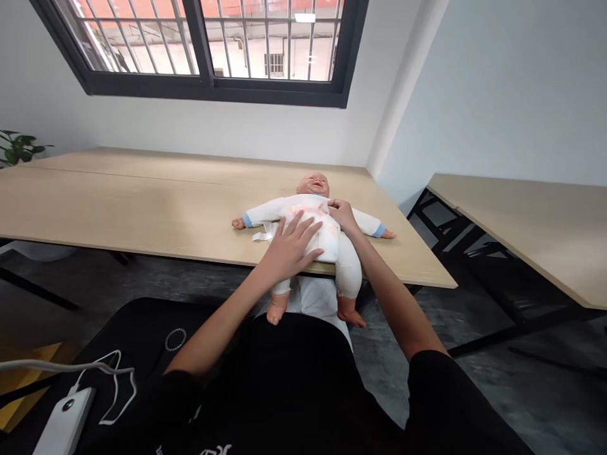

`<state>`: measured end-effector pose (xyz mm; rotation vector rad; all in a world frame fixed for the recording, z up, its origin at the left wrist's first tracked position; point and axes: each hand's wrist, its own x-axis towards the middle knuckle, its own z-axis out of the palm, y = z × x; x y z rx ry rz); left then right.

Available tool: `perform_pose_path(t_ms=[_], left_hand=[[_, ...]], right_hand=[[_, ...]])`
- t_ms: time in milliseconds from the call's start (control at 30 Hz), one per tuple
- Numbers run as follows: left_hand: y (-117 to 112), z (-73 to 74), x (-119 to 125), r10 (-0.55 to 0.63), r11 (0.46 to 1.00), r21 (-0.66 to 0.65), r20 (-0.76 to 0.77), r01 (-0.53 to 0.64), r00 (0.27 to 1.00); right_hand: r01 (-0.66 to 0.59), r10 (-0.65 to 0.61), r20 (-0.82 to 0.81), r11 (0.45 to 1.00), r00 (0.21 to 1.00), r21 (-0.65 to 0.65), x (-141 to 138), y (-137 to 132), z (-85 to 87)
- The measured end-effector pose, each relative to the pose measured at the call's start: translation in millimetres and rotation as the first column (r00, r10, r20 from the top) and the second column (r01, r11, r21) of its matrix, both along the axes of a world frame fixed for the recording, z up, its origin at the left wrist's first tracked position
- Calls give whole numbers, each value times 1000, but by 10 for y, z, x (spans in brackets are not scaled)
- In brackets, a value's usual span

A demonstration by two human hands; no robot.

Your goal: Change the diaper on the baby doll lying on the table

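A baby doll (268, 208) in white cloth with blue cuffs lies on its back at the table's front edge, its legs hanging over. A white diaper (328, 243) with a pinkish print covers its belly and crotch. Spread flat, my left hand (291, 246) rests on the diaper's front. My right hand (342, 213) has its fingers pinched together at the diaper's upper right edge, near the doll's chest. On the left side, a white diaper tab (260, 236) sticks out loose beside the doll's hip.
The doll lies on a long wooden table (165, 208) below a barred window (208, 47). Another table (531, 221) stands at the right. A white power bank (66, 420) with a cable and a bracelet (175, 340) lie on a black seat at lower left.
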<state>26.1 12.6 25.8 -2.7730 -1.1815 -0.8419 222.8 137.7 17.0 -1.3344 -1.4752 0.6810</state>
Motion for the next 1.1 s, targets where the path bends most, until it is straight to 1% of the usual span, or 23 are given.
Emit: perform_pose_path(t_ms=[67, 100, 167, 233, 267, 300, 333, 433, 533, 600, 667, 767, 833, 933, 1000, 1100], left_hand=[[229, 108, 144, -140, 990, -48, -83, 136, 987], [350, 153, 213, -216, 974, -97, -130, 204, 968], [575, 225, 333, -320, 938, -198, -171, 285, 932], [751, 274, 422, -390, 898, -292, -184, 329, 902], [820, 288, 455, -412, 882, -326, -184, 340, 892], [880, 297, 483, -428, 869, -351, -181, 348, 885], [934, 300, 509, -437, 861, -366, -176, 354, 882], [1089, 283, 581, -433, 855, -385, -159, 349, 887], [1251, 256, 656, -395, 870, -387, -177, 305, 902], [1342, 253, 694, -378, 880, -383, -202, 282, 904], [1400, 270, 714, -375, 882, -383, -222, 273, 900], [1413, 331, 728, -363, 878, -409, -236, 246, 902], [1396, 375, 753, -338, 873, -444, -256, 201, 906], [1382, 400, 838, -267, 880, -463, -296, 107, 917], [1392, 382, 907, -222, 893, -446, -310, 65, 925], [1423, 332, 972, -206, 897, -438, -307, 54, 929]], right_hand=[[82, -81, -13, 995, 997, 49, 31, 39, -28], [133, -132, -17, 988, 991, 76, 66, 43, -37], [261, -260, -27, 955, 965, 142, 182, 3, -56], [379, -383, -24, 901, 924, 213, 354, -112, -100], [419, -429, -12, 875, 903, 244, 454, -194, -136], [440, -459, 10, 858, 888, 266, 556, -287, -182], [443, -472, 43, 852, 881, 278, 658, -385, -236], [405, -457, 191, 877, 869, 257, 910, -650, -415], [407, -455, 328, 889, 828, 209, 1039, -790, -551], [406, -449, 383, 894, 808, 191, 1068, -816, -597], [385, -417, 438, 908, 797, 165, 1077, -817, -616], [338, -341, 527, 935, 778, 106, 1081, -818, -617], [302, -302, 548, 949, 780, 94, 1080, -828, -611], [247, -269, 509, 962, 818, 113, 1065, -846, -601], [205, -242, 477, 970, 845, 130, 1051, -857, -598], [140, -189, 435, 980, 880, 142, 1035, -868, -601]])
